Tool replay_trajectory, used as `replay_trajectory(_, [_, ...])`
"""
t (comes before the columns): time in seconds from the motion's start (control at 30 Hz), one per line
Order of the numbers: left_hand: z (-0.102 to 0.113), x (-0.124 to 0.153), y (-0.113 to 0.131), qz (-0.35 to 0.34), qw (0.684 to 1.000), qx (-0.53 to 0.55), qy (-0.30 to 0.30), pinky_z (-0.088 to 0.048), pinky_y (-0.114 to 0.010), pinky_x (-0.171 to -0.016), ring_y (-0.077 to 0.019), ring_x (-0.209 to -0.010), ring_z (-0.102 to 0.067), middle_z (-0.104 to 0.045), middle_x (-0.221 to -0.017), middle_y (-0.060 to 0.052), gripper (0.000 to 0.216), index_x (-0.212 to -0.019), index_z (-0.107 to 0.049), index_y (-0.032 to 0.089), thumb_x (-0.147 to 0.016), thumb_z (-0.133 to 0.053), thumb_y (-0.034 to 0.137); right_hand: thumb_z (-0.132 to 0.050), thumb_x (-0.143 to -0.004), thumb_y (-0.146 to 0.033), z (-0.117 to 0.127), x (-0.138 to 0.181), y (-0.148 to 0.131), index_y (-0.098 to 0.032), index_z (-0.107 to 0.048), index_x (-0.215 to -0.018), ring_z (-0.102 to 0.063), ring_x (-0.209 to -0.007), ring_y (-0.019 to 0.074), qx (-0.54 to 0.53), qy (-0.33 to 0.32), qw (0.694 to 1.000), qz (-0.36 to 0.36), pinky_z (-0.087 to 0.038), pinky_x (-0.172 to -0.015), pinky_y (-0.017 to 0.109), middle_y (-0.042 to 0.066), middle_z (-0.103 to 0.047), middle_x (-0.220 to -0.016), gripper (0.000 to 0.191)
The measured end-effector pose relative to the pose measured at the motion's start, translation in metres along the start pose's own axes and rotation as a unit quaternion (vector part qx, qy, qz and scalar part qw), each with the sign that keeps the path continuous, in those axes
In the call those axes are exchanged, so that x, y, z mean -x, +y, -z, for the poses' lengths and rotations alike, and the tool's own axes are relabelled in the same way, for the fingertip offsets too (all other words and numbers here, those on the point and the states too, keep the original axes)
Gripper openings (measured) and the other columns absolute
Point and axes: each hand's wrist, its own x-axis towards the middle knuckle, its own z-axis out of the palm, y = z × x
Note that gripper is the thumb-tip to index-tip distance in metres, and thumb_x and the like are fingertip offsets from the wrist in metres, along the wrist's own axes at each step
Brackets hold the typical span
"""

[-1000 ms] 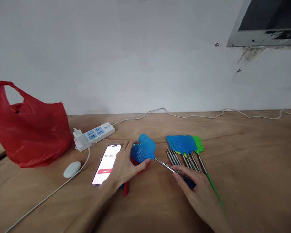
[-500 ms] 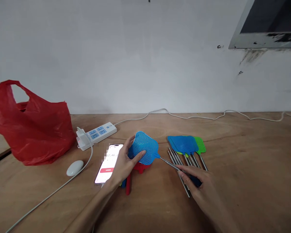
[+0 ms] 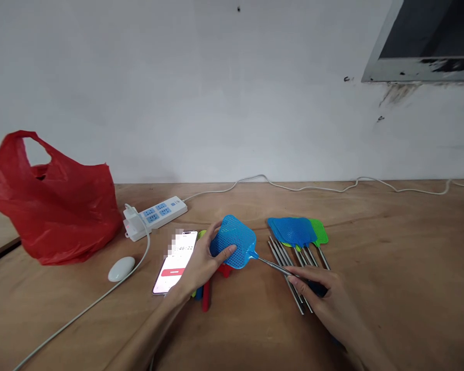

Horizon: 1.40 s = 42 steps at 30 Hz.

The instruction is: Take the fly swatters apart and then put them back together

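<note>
Between my two hands is a blue fly swatter [image 3: 235,242] with a perforated head and a metal rod. My left hand [image 3: 204,260] grips the head's left edge, thumb across its front. My right hand [image 3: 320,291] pinches the rod near its dark handle, which is mostly hidden. Beneath the held head, partly covered, lie a red piece [image 3: 205,296] and blue and green ones. To the right rests a pile of blue swatter heads [image 3: 294,230] with a green swatter [image 3: 320,232] at its right side. Several bare metal rods [image 3: 290,273] lie beside my right hand.
A lit phone [image 3: 174,268] showing a timer lies left of my left hand. Further left are a white mouse-shaped object [image 3: 121,269], a power strip [image 3: 162,211] with cables, and a red plastic bag [image 3: 62,201]. A white cable [image 3: 309,187] runs along the wall.
The held swatter and both hands have shifted slightly right and down in the picture, and the view itself has moved a little. Both hands keep their grip.
</note>
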Motion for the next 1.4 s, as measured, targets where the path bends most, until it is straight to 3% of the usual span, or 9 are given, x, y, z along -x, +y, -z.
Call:
replay_trajectory(0.17, [-0.002,0.001,-0.001,-0.002,1.0,0.007,0.0,-0.05,-0.049,-0.101,-0.031,-0.126,-0.058,-0.061,-0.137,-0.011,0.059,-0.136,-0.044,0.024,-0.087,-0.07,0.042,-0.06,-0.09,-0.043,0.002,0.003,0.001,-0.03,-0.081,-0.098,-0.076,-0.088,0.0283,-0.007,-0.001,1.0,-0.022,-0.06,-0.075,0.039,0.005,-0.081,-0.097,0.026])
replay_trajectory(0.4, [-0.003,0.004,0.001,-0.013,1.0,0.012,0.009,-0.05,-0.05,-0.1,-0.0323,-0.127,-0.057,-0.06,-0.137,-0.014,0.055,-0.134,-0.043,0.023,-0.088,-0.069,0.041,-0.056,-0.091,-0.051,0.005,0.005,-0.008,-0.027,-0.083,-0.098,-0.069,-0.057,0.0235,0.012,-0.005,0.999,-0.039,-0.056,-0.056,0.034,0.006,-0.076,-0.065,0.037])
replay_trajectory(0.67, [-0.003,0.005,0.005,-0.019,1.0,-0.007,0.007,-0.051,-0.048,-0.098,-0.0317,-0.124,-0.059,-0.062,-0.133,-0.012,0.054,-0.132,-0.044,0.024,-0.088,-0.069,0.04,-0.059,-0.089,-0.045,0.001,0.003,-0.008,-0.028,-0.082,-0.094,-0.075,-0.077,0.0284,0.005,0.017,1.0,-0.021,-0.059,-0.068,0.039,0.008,-0.081,-0.084,0.029])
replay_trajectory(0.83, [-0.006,0.007,0.007,-0.032,0.999,-0.031,0.02,-0.047,-0.049,-0.101,-0.0328,-0.125,-0.058,-0.062,-0.131,-0.012,0.054,-0.13,-0.045,0.024,-0.085,-0.071,0.039,-0.051,-0.092,-0.047,-0.003,0.001,-0.013,-0.024,-0.082,-0.096,-0.065,-0.051,0.0235,0.046,-0.028,0.998,-0.039,-0.05,-0.05,0.034,0.005,-0.073,-0.061,0.039])
replay_trajectory(1.07, [-0.005,0.007,0.008,-0.035,0.999,-0.016,0.008,-0.047,-0.049,-0.102,-0.0322,-0.127,-0.056,-0.059,-0.136,-0.013,0.057,-0.135,-0.041,0.023,-0.088,-0.069,0.038,-0.049,-0.094,-0.042,-0.005,-0.007,-0.01,-0.023,-0.077,-0.095,-0.071,-0.075,0.0256,0.029,-0.054,0.998,-0.027,-0.051,-0.064,0.035,0.007,-0.078,-0.084,0.034])
replay_trajectory(1.23, [-0.005,0.009,0.011,-0.02,1.0,0.011,-0.013,-0.048,-0.049,-0.1,-0.0319,-0.122,-0.059,-0.06,-0.136,-0.013,0.058,-0.141,-0.041,0.024,-0.091,-0.066,0.039,-0.043,-0.097,-0.035,-0.002,-0.025,-0.02,-0.023,-0.066,-0.085,-0.061,-0.062,0.0197,0.044,-0.146,0.988,0.009,-0.039,-0.056,0.03,0.001,-0.066,-0.066,0.028])
replay_trajectory(1.4, [-0.004,0.007,0.011,-0.014,0.997,0.035,0.072,-0.045,-0.042,-0.102,-0.0277,-0.125,-0.056,-0.059,-0.135,-0.008,0.047,-0.137,-0.049,0.026,-0.095,-0.06,0.045,-0.05,-0.094,-0.044,0.002,-0.044,-0.031,-0.022,-0.057,-0.077,-0.057,-0.049,0.0157,-0.08,-0.233,0.967,-0.067,-0.039,-0.048,0.027,-0.001,-0.062,-0.059,0.029])
